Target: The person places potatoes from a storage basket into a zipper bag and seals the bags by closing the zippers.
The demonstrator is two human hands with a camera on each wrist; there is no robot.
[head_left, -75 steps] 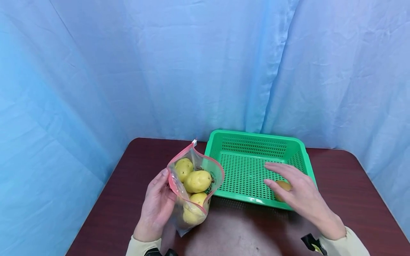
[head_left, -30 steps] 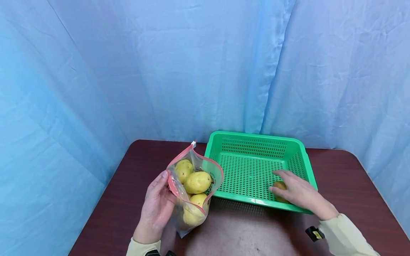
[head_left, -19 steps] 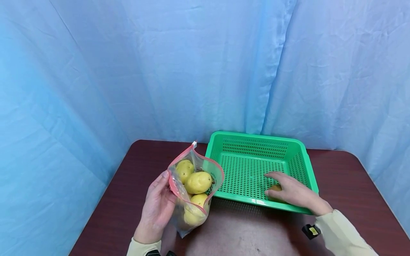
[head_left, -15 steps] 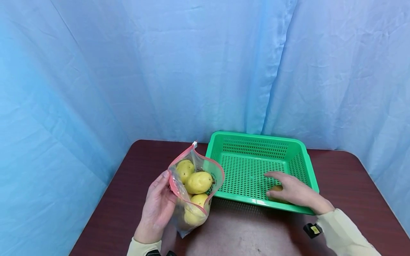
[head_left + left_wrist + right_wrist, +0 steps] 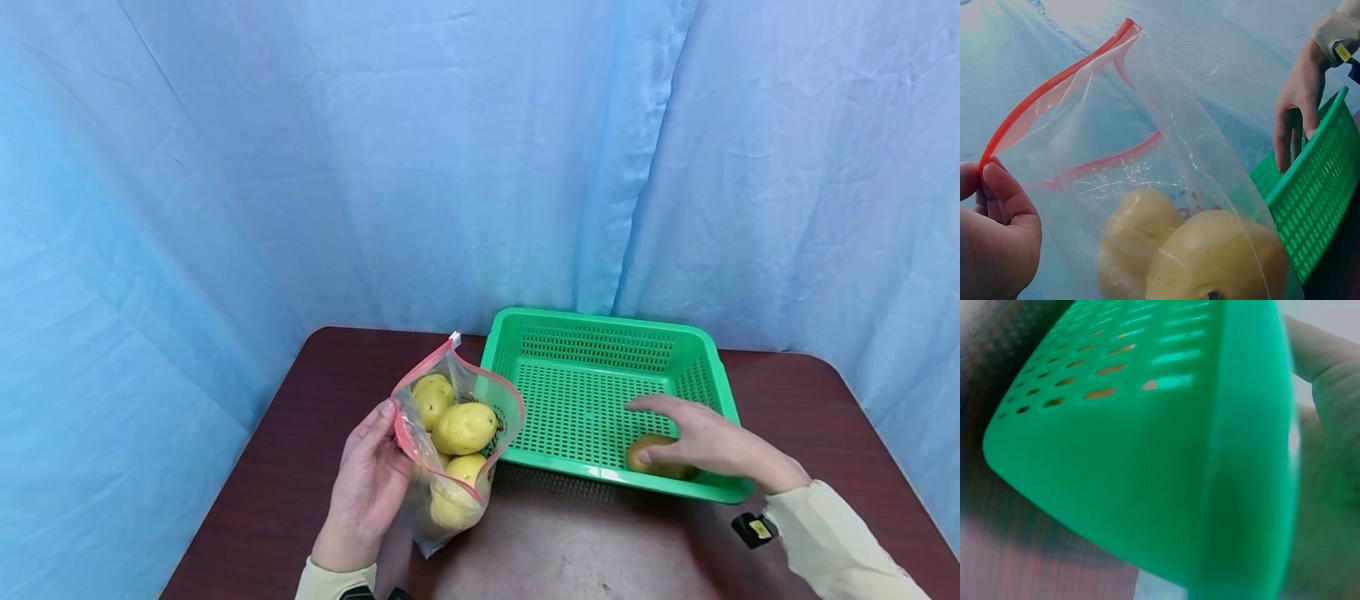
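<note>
My left hand (image 5: 371,483) pinches the red-edged rim of a clear zip bag (image 5: 1079,150) between thumb and fingers, and the bag's mouth gapes. Inside lie several yellow oval fruits (image 5: 463,428), speckled, one with a dark spot at its end in the left wrist view. My right hand (image 5: 708,437) is over the near right corner of a green plastic basket (image 5: 555,464), fingers spread apart. Its thumb overlaps a brownish-yellow oval fruit (image 5: 642,457) on the basket floor; the hand hides part of that fruit. In the right wrist view the basket wall (image 5: 1129,462) covers most of the hand.
The basket stands on a dark reddish-brown table (image 5: 315,400), just right of the bag. A white slider (image 5: 455,339) sits at the far end of the bag's zip. Pale blue curtains (image 5: 420,167) hang behind and beside the table.
My right hand came down to the fruit in the basket, shifted left, then drew back right. More of the fruit shows now than half a second ago. The left hand and bag stayed put.
</note>
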